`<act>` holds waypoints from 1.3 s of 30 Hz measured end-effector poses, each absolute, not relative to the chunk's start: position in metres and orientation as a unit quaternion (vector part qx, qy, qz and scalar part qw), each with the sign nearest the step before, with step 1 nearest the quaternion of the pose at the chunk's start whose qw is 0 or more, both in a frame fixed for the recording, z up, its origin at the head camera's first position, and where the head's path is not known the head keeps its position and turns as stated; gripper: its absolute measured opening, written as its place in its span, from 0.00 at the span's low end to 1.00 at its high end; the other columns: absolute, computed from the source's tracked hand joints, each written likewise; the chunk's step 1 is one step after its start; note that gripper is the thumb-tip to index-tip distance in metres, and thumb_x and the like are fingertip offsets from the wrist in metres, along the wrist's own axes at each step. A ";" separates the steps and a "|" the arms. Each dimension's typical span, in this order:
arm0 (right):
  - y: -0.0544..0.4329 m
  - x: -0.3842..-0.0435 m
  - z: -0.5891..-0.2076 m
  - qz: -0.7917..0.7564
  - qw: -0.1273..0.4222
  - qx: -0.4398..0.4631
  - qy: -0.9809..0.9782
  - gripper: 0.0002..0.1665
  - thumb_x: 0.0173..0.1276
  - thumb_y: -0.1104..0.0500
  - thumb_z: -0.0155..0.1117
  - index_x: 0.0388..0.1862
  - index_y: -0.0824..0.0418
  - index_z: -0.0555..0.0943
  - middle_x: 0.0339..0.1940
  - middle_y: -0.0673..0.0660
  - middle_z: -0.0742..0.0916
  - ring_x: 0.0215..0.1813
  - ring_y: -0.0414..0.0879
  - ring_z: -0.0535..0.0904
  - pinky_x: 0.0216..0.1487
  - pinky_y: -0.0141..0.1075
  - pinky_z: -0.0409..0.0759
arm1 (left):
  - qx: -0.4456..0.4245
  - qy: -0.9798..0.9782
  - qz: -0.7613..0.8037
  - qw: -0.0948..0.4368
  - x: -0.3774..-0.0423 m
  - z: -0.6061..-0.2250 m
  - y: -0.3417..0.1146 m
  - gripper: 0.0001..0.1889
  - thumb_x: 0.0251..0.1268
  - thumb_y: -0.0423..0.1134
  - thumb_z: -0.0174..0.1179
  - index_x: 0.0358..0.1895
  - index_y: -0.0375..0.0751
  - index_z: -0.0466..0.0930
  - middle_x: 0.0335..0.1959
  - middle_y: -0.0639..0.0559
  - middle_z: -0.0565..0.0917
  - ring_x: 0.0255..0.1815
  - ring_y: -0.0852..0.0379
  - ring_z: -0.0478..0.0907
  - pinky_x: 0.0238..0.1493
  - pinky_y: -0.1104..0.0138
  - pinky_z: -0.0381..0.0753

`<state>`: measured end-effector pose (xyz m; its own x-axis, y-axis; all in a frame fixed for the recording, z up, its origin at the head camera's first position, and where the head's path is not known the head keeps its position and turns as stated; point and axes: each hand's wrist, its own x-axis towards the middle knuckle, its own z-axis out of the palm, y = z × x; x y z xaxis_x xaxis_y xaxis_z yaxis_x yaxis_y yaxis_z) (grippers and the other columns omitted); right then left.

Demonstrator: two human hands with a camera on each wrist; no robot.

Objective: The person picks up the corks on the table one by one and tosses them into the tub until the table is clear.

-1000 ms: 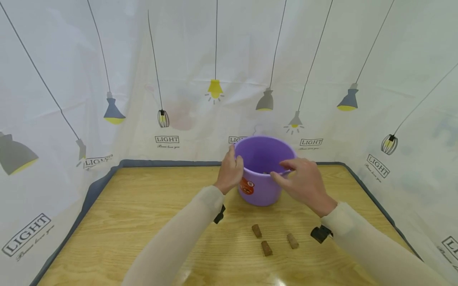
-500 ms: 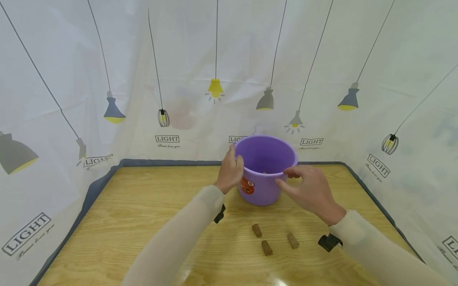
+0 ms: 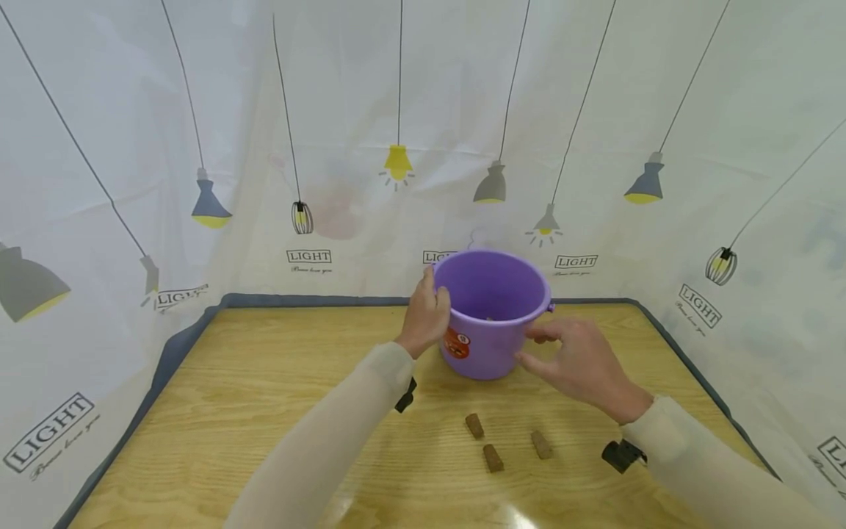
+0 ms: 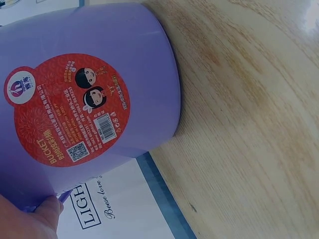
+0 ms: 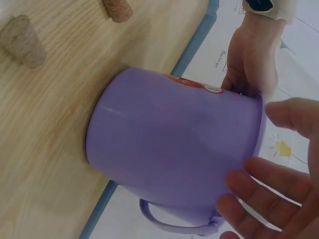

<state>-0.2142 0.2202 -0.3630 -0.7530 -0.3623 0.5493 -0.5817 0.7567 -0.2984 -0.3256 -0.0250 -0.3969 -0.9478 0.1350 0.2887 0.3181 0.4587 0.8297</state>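
Note:
A purple plastic bucket (image 3: 492, 351) stands on the table, its red label (image 4: 65, 112) facing the near left side. At the bucket's left rim my left hand (image 3: 425, 319) grips the edge. My right hand (image 3: 587, 361) is beside the bucket's right wall, below the rim, with fingers spread and nothing held. In the right wrist view its fingertips (image 5: 237, 181) overlap the wall; whether they touch cannot be told. Three tapered corks, one nearer the bucket (image 3: 474, 426), one in front (image 3: 493, 458) and one to the right (image 3: 541, 444), lie on the table. A small brownish bit shows inside the bucket.
The wood-grain table (image 3: 284, 375) is bordered by a blue-edged white cloth (image 3: 357, 264) printed with hanging lamps. Low on the bucket's far side hangs its purple handle (image 5: 187, 230).
My right hand has moved from over the bucket's rim down and to the right, outside the wall. The left hand, bucket and corks have stayed in place.

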 end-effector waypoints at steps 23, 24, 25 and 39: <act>0.236 -0.210 -0.387 0.116 0.002 0.292 -0.949 0.27 0.50 0.47 0.84 0.46 0.59 0.89 0.42 0.51 0.90 0.43 0.47 0.85 0.46 0.44 0.86 | -0.122 -0.850 -0.505 0.091 -0.326 -0.397 -0.024 0.34 0.82 0.44 0.36 0.84 0.36 0.41 0.83 0.40 0.52 0.83 0.45 0.50 0.82 0.55 0.50; 0.236 -0.210 -0.388 0.113 -0.003 0.297 -0.948 0.26 0.49 0.48 0.84 0.45 0.59 0.89 0.41 0.51 0.90 0.43 0.46 0.85 0.45 0.43 0.86 | -0.121 -0.850 -0.505 0.089 -0.326 -0.397 -0.024 0.34 0.82 0.44 0.36 0.84 0.36 0.41 0.83 0.40 0.52 0.83 0.45 0.50 0.82 0.55 0.50; 0.237 -0.209 -0.390 0.111 -0.007 0.305 -0.946 0.27 0.49 0.48 0.85 0.46 0.60 0.89 0.41 0.51 0.90 0.42 0.46 0.85 0.45 0.43 0.86 | -0.121 -0.850 -0.505 0.087 -0.326 -0.397 -0.024 0.34 0.82 0.44 0.35 0.84 0.36 0.40 0.83 0.40 0.51 0.83 0.45 0.50 0.82 0.55 0.50; 0.239 -0.203 -0.411 0.105 -0.056 0.328 -0.937 0.23 0.46 0.49 0.83 0.40 0.59 0.89 0.35 0.51 0.88 0.37 0.44 0.81 0.38 0.41 0.83 | -0.124 -0.848 -0.507 0.089 -0.326 -0.398 -0.024 0.34 0.82 0.44 0.35 0.84 0.35 0.40 0.83 0.39 0.52 0.82 0.44 0.51 0.81 0.54 0.52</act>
